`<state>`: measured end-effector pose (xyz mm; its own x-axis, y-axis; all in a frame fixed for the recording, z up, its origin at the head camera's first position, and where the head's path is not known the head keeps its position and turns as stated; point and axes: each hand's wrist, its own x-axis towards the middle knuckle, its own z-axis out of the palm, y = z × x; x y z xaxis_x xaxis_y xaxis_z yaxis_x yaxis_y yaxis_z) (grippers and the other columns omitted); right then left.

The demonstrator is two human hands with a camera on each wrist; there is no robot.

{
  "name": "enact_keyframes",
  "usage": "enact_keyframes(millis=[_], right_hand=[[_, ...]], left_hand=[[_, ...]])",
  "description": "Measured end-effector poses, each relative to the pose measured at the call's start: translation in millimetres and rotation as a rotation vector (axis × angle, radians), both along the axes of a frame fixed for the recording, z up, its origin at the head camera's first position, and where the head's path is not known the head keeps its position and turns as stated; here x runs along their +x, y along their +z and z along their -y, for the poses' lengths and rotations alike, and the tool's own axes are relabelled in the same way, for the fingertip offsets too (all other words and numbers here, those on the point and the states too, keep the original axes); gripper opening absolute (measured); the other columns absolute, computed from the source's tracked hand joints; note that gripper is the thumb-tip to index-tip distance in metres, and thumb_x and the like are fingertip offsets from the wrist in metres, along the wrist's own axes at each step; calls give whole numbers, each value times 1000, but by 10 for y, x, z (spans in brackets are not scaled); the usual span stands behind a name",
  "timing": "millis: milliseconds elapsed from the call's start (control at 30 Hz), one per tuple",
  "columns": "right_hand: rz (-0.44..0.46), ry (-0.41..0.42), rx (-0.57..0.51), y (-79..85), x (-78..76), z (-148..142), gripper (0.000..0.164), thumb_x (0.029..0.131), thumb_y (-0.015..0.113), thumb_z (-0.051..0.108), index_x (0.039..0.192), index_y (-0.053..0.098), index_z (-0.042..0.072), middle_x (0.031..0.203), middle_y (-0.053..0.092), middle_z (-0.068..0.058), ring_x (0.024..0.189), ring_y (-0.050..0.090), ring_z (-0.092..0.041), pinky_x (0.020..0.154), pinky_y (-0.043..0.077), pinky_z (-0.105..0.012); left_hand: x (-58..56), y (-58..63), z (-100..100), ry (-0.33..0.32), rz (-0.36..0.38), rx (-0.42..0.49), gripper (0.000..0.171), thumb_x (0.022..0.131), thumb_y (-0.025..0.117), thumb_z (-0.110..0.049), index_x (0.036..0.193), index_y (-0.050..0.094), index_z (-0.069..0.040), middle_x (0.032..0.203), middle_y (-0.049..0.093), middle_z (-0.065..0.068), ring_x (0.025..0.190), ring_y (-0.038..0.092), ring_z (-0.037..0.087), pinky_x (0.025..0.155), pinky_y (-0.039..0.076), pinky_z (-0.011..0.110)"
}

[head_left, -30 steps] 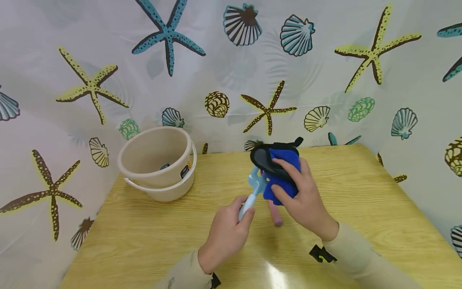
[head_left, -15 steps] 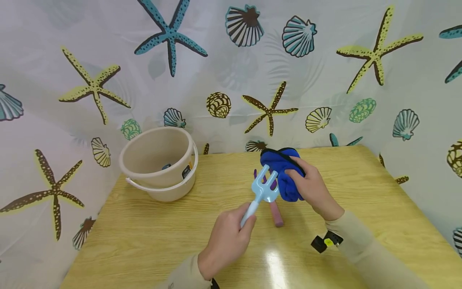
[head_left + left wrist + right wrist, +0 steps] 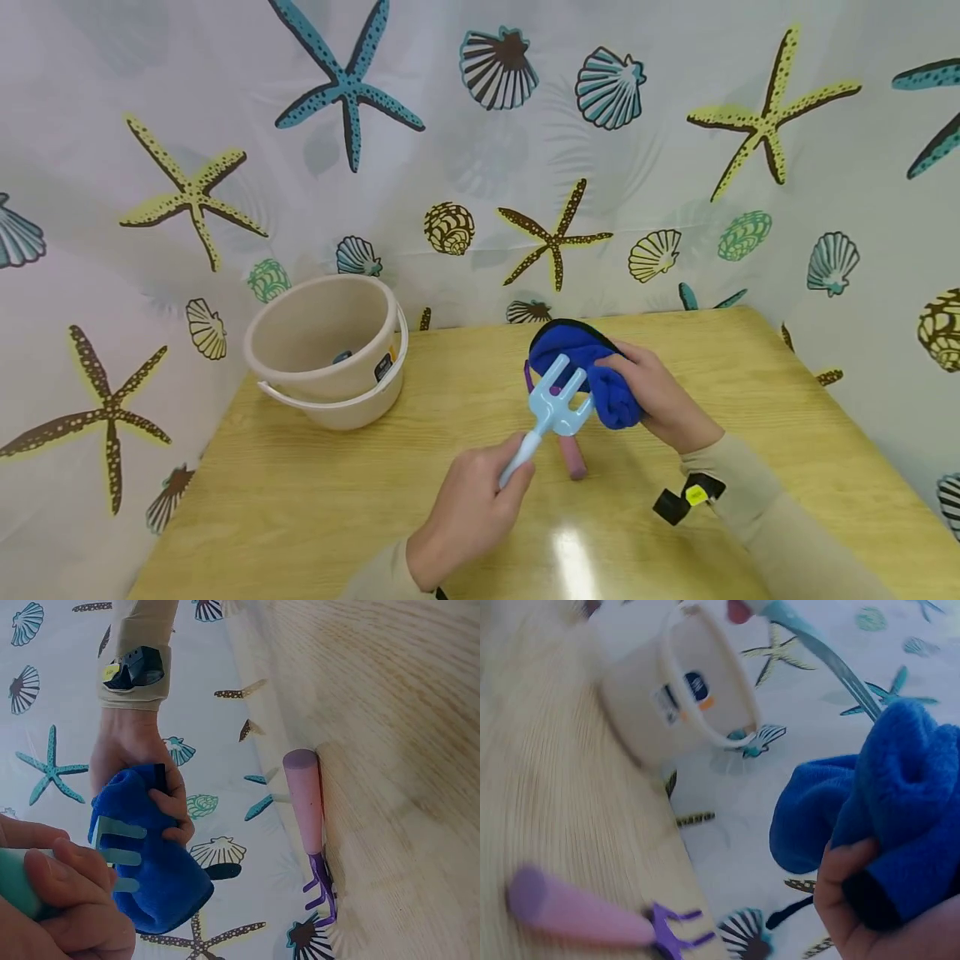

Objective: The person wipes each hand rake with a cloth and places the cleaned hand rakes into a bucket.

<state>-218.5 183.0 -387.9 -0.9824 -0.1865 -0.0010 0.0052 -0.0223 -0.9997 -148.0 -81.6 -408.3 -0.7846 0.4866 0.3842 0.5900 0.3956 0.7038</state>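
My left hand (image 3: 471,504) grips the white-blue handle of a light blue hand fork (image 3: 551,410), its tines angled up and away. In my right hand (image 3: 663,400) is a bunched blue plush cloth (image 3: 572,343) with black edging, fingers curled round it. The fork's tines overlap the blue cloth in the head view, and in the left wrist view they stand right in front of the cloth (image 3: 154,862). Below both, a hand cultivator with a pink handle (image 3: 304,799) and purple prongs (image 3: 322,889) lies on the wooden table; the held things partly hide it in the head view.
A cream bucket (image 3: 330,375) with a white carrying handle stands at the back left of the table (image 3: 315,508). Inside it a small dark blue thing (image 3: 342,357) shows. A curtain (image 3: 420,208) printed with starfish and shells hangs behind and at both sides.
My right hand has turned the cloth, so its grey, black-rimmed face has gone from view and the blue plush shows. The fork's tines have come out from behind it to its front.
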Motion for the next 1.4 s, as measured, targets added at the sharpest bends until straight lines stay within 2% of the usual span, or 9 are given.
enact_keyframes(millis=[133, 267, 433, 567, 767, 967, 1067, 1267, 1400], right_hand=[[170, 75, -316, -15, -10, -20, 17, 100, 50, 23, 100, 56, 6, 90, 56, -3, 72, 53, -16, 60, 51, -26], [94, -20, -368, -49, 25, 86, 16, 101, 47, 23, 99, 53, 7, 86, 51, -1, 67, 49, -15, 55, 47, -24], [-302, -341, 39, -103, 123, 275, 36, 99, 50, 20, 133, 48, 6, 124, 52, -9, 99, 53, -17, 80, 51, -26], [-677, -485, 294, -66, 216, 418, 41, 91, 55, 1, 132, 51, 0, 128, 47, -20, 108, 47, -25, 88, 43, -42], [-1047, -509, 464, -95, 264, 559, 41, 77, 58, -2, 117, 61, -1, 117, 43, -25, 99, 44, -30, 76, 45, -40], [-1295, -378, 707, -319, 285, 632, 40, 78, 60, 11, 117, 64, 4, 123, 43, -34, 101, 44, -42, 72, 47, -58], [-1287, -375, 734, -304, 286, 665, 40, 78, 60, 10, 118, 64, 4, 124, 43, -33, 100, 43, -42, 72, 47, -58], [-1032, -419, 678, -135, 174, 660, 42, 80, 59, 8, 122, 61, 8, 119, 46, -24, 103, 44, -31, 79, 47, -52], [-892, -477, 660, -61, 93, 593, 40, 83, 59, 7, 123, 60, 10, 114, 47, -20, 96, 46, -26, 76, 48, -51]], left_hand=[[3, 15, 15, -36, 60, 79, 20, 96, 54, -16, 113, 64, -12, 55, 42, -6, 39, 34, -2, 30, 29, 14], [6, 7, -1, -21, 164, 164, 33, 97, 54, -18, 128, 59, -7, 55, 44, -4, 38, 34, 1, 31, 30, 15], [7, -26, -57, 40, 170, 205, 33, 98, 52, -17, 126, 58, -2, 53, 42, -4, 35, 33, 2, 30, 28, 12], [-9, -11, -98, 81, 122, 175, 21, 99, 50, -19, 109, 64, -8, 52, 40, -4, 34, 32, 1, 28, 26, 12], [-35, 11, -123, 133, 92, 86, 11, 98, 51, -19, 95, 61, -14, 51, 40, -6, 34, 32, 1, 28, 24, 12], [-75, 19, -124, 134, 60, 36, 16, 97, 52, -17, 81, 53, -15, 50, 39, -6, 34, 32, 3, 29, 25, 15], [-76, 22, -118, 133, 41, 19, 15, 97, 52, -17, 82, 54, -14, 50, 39, -6, 34, 34, 3, 29, 26, 15], [-82, 36, -98, 166, 21, -8, 11, 97, 52, -18, 95, 59, -10, 52, 41, -6, 36, 35, 2, 29, 27, 15], [-77, 48, -86, 168, 8, -30, 13, 96, 52, -18, 87, 58, -12, 50, 40, -7, 36, 34, 2, 28, 26, 14]])
